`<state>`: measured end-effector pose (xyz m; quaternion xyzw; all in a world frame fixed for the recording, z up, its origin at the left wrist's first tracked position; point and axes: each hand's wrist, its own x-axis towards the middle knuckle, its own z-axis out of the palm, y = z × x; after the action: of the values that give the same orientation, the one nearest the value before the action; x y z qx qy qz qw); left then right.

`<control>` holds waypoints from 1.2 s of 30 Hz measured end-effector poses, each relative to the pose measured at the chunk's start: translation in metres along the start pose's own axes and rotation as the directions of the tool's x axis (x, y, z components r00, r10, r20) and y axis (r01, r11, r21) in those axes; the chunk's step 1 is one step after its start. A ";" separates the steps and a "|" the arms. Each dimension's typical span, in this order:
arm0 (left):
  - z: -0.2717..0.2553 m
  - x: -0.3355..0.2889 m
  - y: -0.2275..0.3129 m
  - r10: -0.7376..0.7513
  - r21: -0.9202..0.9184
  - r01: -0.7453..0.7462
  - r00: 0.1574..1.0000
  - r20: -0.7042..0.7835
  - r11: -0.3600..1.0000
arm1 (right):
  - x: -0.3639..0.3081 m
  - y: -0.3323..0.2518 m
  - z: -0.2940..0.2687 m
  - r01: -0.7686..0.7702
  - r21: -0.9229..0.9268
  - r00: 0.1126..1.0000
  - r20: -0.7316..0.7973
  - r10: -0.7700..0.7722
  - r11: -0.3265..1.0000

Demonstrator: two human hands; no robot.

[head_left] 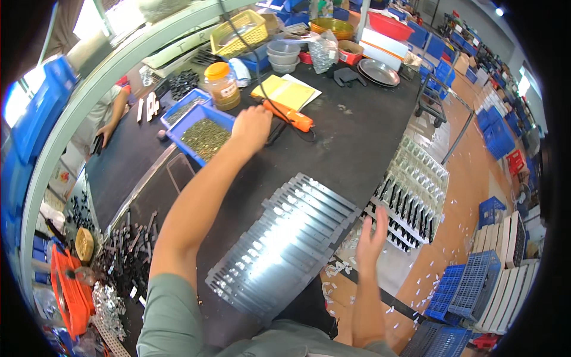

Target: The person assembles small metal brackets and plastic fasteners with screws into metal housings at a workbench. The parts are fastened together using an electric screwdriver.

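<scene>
My left hand is closed, past the right side of a blue bin of small brassy pieces. Whatever its fingers hold is hidden. Touching or just beside it lies an orange electric screwdriver with a black cord; I cannot tell if they touch. My right hand is open beyond the table's right edge, fingers apart and nothing seen in them. Between my arms, a row of long silver metal strips lies side by side on the black table. By the right hand are white trays with black parts.
Behind the bin stands a jar with an orange lid, near yellow paper. Black parts pile up at left. Another person's hand is at the far left. Blue crates and a cart stand on the floor.
</scene>
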<state>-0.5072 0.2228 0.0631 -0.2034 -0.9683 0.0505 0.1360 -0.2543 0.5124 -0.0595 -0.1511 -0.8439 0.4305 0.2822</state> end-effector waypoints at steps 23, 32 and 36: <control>0.010 0.108 -0.021 0.402 0.068 -0.397 0.893 -0.204 0.915 | 0.198 -0.013 0.043 0.650 -0.491 0.591 0.806 0.021 0.580; -0.158 -0.124 0.022 0.210 -0.974 -0.157 0.970 -0.121 0.166 | 0.166 -0.174 0.142 0.546 0.206 0.347 0.826 -0.443 0.812; -0.180 -0.270 0.032 0.048 -0.993 0.111 0.993 0.110 -0.039 | 0.131 -0.222 0.226 0.741 0.317 0.200 0.738 -0.645 0.592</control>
<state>-0.2067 0.1497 0.1649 -0.2136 -0.7174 -0.6547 -0.1051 -0.4982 0.3030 0.0598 0.4386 -0.8688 0.2282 0.0263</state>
